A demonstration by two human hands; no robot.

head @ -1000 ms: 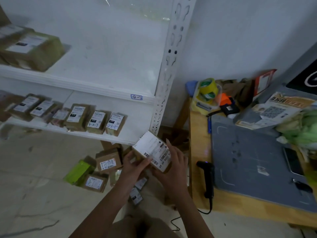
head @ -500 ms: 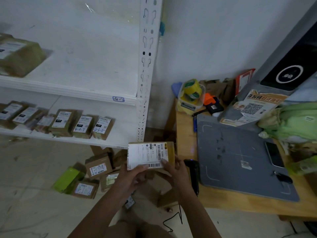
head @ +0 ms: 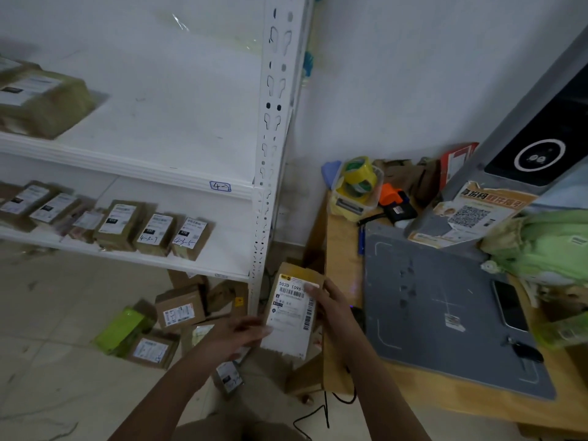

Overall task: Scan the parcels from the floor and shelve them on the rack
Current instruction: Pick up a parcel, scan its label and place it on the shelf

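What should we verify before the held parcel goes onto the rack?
1. Grip: the right hand holds the parcel, thumb over its top edge: ok.
2. Second hand: the left hand reaches for the lower left corner with straight fingers; it is blurred, so contact: cannot tell.
3. Label faces the camera with its barcodes uncovered: ok.
4. Scan done: cannot tell, nothing in view shows it.
5. Free slot: the lower shelf is bare to the right of the shelved parcels: ok.
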